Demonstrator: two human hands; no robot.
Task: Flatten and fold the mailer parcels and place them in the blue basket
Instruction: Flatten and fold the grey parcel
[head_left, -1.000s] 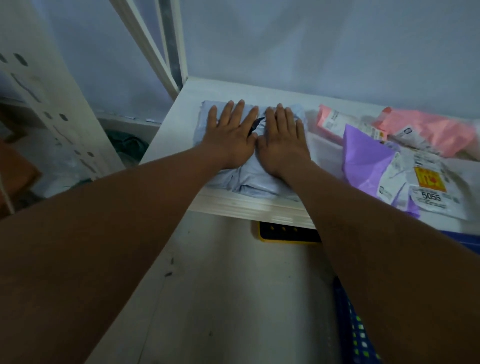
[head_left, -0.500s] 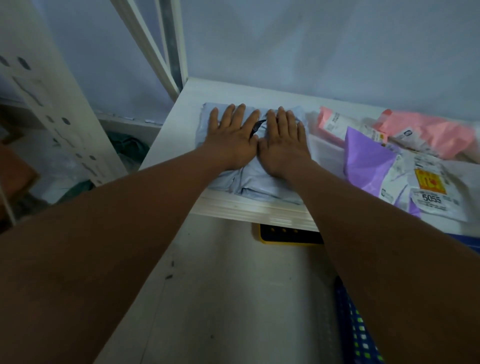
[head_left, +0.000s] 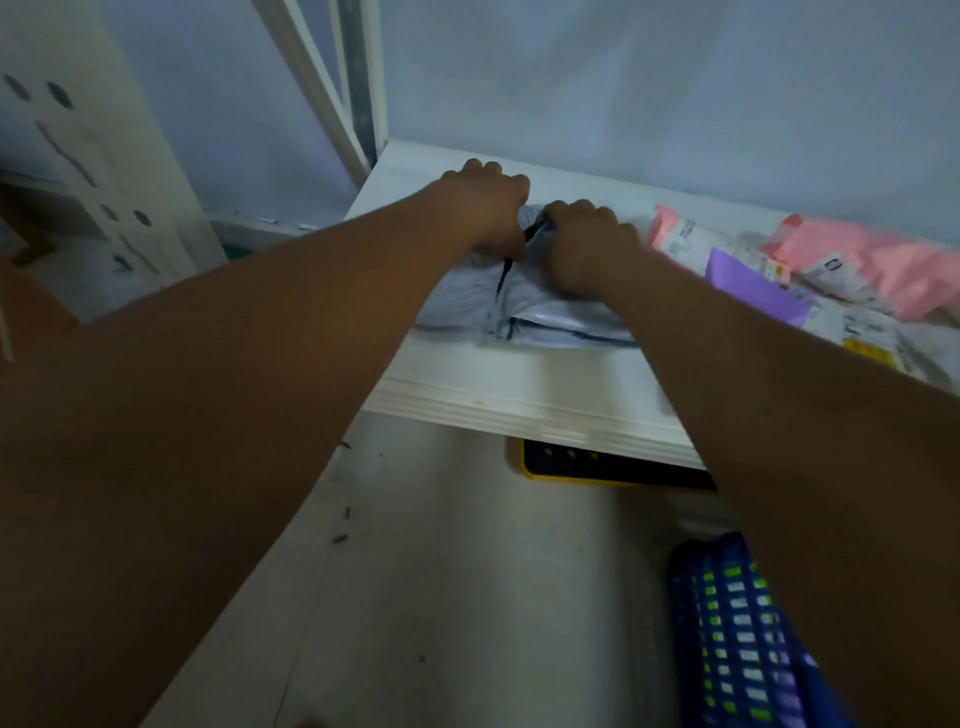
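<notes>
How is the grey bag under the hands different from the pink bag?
The left hand and right hand grip the grey mailer; nothing touches the pink mailer. The grey mailer sits toward the left end of the table, the pink mailer toward the right. Both lie on that table.

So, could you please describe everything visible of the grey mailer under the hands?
The grey mailer is pale grey-blue glossy plastic, wrinkled and puffy, with a dark stripe across it. It lies on the white table near its left end; the left hand and right hand grip its far edge with curled fingers.
</notes>
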